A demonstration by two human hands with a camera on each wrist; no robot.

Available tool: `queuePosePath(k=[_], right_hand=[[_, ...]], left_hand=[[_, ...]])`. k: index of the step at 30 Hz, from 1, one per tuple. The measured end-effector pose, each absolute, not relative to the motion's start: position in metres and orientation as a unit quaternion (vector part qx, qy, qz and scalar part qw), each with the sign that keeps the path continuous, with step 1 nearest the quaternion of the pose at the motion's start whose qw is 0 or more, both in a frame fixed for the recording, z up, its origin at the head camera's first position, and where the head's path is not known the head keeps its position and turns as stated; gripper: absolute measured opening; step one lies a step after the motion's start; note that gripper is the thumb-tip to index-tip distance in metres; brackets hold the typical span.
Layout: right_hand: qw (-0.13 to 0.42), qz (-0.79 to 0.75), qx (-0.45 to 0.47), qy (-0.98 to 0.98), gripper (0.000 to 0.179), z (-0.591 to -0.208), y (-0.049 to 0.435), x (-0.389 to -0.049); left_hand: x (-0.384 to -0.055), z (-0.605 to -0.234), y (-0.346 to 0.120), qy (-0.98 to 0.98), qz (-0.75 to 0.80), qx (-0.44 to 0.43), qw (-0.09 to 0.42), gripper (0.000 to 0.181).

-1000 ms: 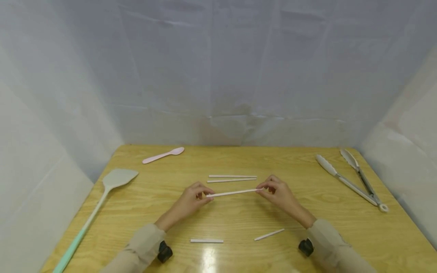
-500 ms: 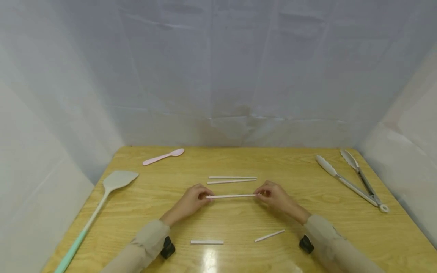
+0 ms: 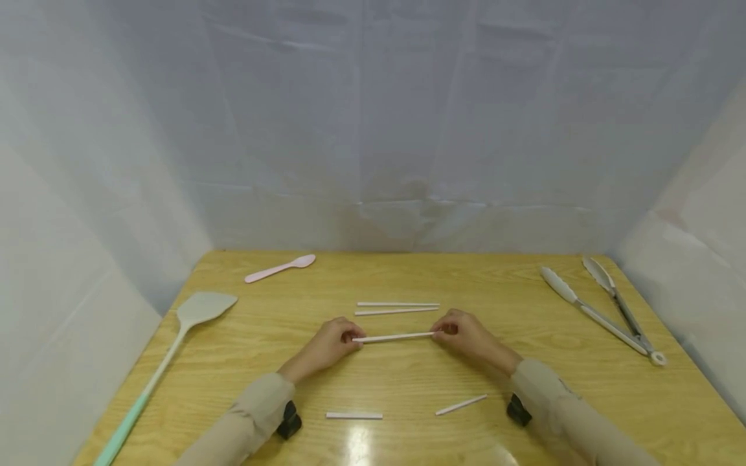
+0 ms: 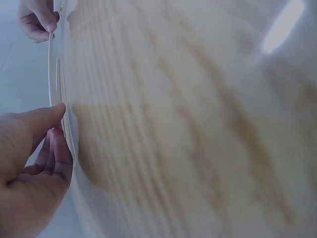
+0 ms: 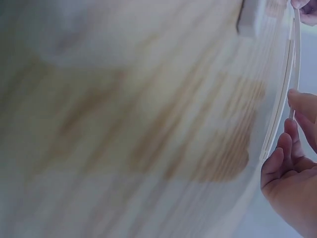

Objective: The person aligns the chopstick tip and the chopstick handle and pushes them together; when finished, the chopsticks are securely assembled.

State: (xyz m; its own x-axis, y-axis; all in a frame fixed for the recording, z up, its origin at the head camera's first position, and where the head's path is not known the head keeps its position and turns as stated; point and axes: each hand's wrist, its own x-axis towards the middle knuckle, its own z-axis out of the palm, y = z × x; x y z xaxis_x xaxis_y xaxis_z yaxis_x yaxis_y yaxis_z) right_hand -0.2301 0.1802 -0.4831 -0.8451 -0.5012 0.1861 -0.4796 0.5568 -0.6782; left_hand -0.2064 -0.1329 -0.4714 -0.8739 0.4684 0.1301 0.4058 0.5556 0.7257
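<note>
My left hand [image 3: 332,340] pinches the left end of a thin white chopstick [image 3: 396,336]. At its right end, my right hand [image 3: 463,331] pinches the same chopstick, which lies nearly level between them. Just behind it, two more white chopsticks [image 3: 398,304] rest on the table, almost parallel. In the left wrist view, the thumb and fingers of my left hand [image 4: 37,158] close on the chopstick's end. The right wrist view has my right hand [image 5: 297,153] at the picture's edge, thumb and fingers on the stick.
Two short white sticks [image 3: 354,415] lie near the front of the wooden table [image 3: 402,375]. A turner [image 3: 204,307] with a green handle is at left, a pink spoon [image 3: 280,268] at back left. Spread tongs [image 3: 609,320] lie at right. Pale sheets enclose the table.
Both hands have come slightly lower and nearer with the chopstick, the right hand more so. The chopstick now slants less than before. Both hands keep their pinch on it.
</note>
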Motion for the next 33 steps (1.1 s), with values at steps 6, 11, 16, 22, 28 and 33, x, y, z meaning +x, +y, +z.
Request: queuePosePath(k=[6,11,16,22,28,33], right_hand=[[0.037,-0.367,-0.276,0.888,0.008,-0.4811,0.1795,-0.2308],[0.033,-0.356,-0.282,0.890,0.008,-0.4818,0.1799,-0.2328],[0.038,-0.353,-0.281,0.892,0.007,-0.4810,0.1796,-0.2329],[0.036,-0.352,-0.284,0.891,0.006,-0.4819,0.1791,-0.2335],[0.037,-0.352,-0.284,0.891,0.006,-0.4822,0.1788,-0.2337],[0.035,-0.353,-0.291,0.889,0.007,-0.4819,0.1790,-0.2340]], left_hand=[[-0.2090,-0.4721,-0.1339,0.883,0.391,0.254,0.050,0.009],[-0.2103,-0.4725,-0.1349,0.883,0.388,0.260,0.054,0.010],[-0.2106,-0.4717,-0.1348,0.883,0.388,0.257,0.060,0.010],[-0.2106,-0.4712,-0.1341,0.884,0.386,0.258,0.059,0.010],[-0.2110,-0.4722,-0.1338,0.885,0.386,0.253,0.064,0.010],[-0.2117,-0.4724,-0.1343,0.883,0.389,0.255,0.061,0.010]])
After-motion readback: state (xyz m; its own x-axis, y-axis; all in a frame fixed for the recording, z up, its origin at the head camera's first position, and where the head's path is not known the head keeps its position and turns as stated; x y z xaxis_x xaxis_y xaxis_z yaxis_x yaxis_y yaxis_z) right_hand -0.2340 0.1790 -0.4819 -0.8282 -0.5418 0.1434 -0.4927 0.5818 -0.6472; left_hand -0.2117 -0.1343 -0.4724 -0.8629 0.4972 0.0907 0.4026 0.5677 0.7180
